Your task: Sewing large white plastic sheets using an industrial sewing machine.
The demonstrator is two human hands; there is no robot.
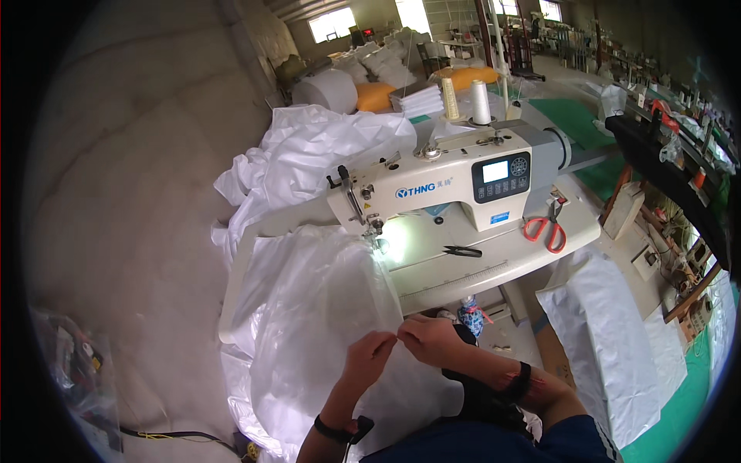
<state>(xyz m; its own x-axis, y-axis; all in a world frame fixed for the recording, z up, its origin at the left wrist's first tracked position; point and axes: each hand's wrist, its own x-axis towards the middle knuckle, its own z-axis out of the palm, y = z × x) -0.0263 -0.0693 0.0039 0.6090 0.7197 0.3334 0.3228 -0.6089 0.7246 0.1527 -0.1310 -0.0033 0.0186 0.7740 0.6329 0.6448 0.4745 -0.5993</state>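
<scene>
My left hand and my right hand meet at the near edge of a thin, translucent white plastic sheet. Fingers on both sides are pinched together on that edge, the fingertips almost touching. From my hands the sheet runs up over the table's left part to the lit needle area of a white sewing machine. Its lower part hangs down over my lap. Black thread snips lie on the machine bed, and red-handled scissors rest farther right.
Behind the machine's left end heaps white sheeting. A white thread cone and a cream one stand at the back. White fabric hangs at the right; a clear plastic bag lies on the floor at left.
</scene>
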